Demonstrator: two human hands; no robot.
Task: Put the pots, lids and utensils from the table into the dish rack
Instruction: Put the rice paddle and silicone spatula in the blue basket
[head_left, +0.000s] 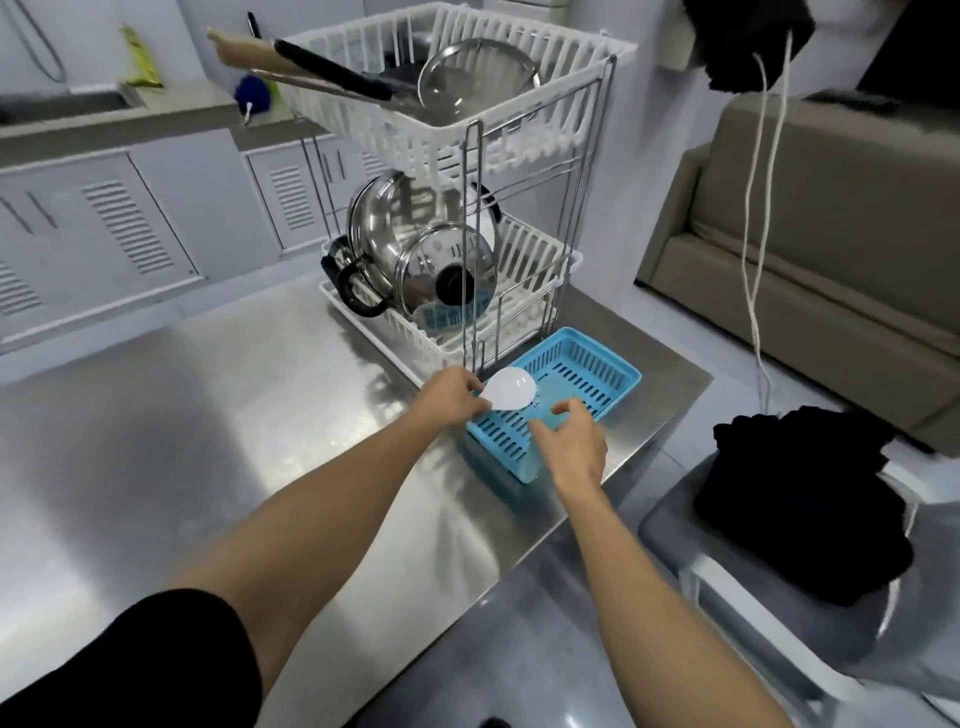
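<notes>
Nearest the camera, two bare forearms reach forward over a steel table (208, 415). The right hand (574, 449) hovers above the near end of a blue basket (613, 374), its fingers loosely spread and curled, gripping nothing. The left hand (449, 397) pinches the handle of a white spoon (511, 388) between thumb and fingertips, with the spoon's bowl raised over the basket's left edge. The basket lies on the table near its right edge, just in front of the dish rack (524, 249).

Behind the basket, the rack's lower tier holds a steel pot (384, 228) tipped on its side, with a black handle facing left. A glass lid (441, 275) with a black knob leans against the pot. The rack's upper tier (467, 124) is a white tray holding a round metal strainer (478, 73) and several long-handled utensils (332, 70) whose handles stick out to the left.

To the right of the table, black cloth (800, 499) sits on a grey chair. Farther back stand a beige sofa (841, 249) and grey cabinets (130, 228) along the wall.
</notes>
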